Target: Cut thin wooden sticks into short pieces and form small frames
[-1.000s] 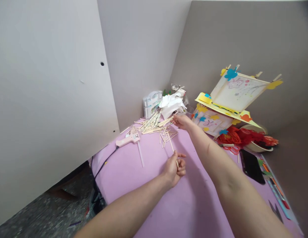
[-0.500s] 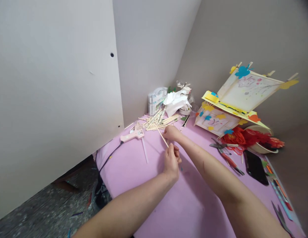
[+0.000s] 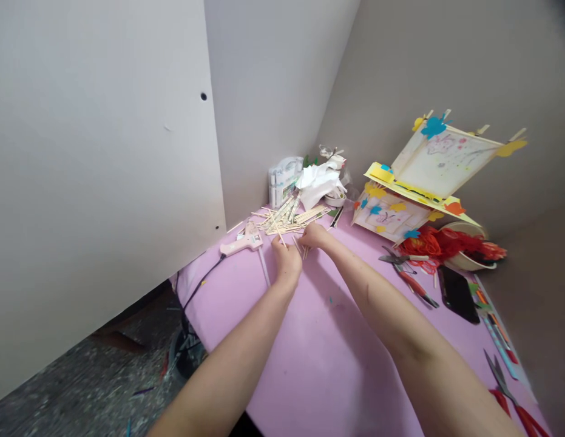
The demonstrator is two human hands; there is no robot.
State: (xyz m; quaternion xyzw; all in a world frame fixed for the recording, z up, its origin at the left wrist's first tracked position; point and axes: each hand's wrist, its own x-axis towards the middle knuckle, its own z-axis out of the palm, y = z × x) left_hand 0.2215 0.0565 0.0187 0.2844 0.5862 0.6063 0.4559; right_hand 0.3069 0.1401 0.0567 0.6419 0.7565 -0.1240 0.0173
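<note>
My left hand (image 3: 287, 262) is closed around the lower end of a thin wooden stick (image 3: 277, 227), which points up and away over the stick pile. Close beside it on the right, my right hand (image 3: 315, 235) is closed too, with short ends of wooden sticks (image 3: 305, 250) showing below its fingers. Its fingertips are mostly hidden. Just beyond both hands lies a loose pile of wooden sticks (image 3: 316, 215). A pale pink glue gun (image 3: 242, 243) with a dark cord rests left of my left hand, a glue stick poking out near my wrist.
At the right stands a paper lantern (image 3: 446, 159) with coloured cut-outs. Near it are pliers (image 3: 414, 285), a black phone (image 3: 459, 294), red yarn (image 3: 430, 246) and scissors (image 3: 507, 385). Crumpled white paper (image 3: 317, 184) and a marker case (image 3: 284, 181) stand at the back wall.
My left hand has moved away from me and to the left, carrying the stick toward the pile. My right hand stays nearly in place. The view has shifted slightly.
</note>
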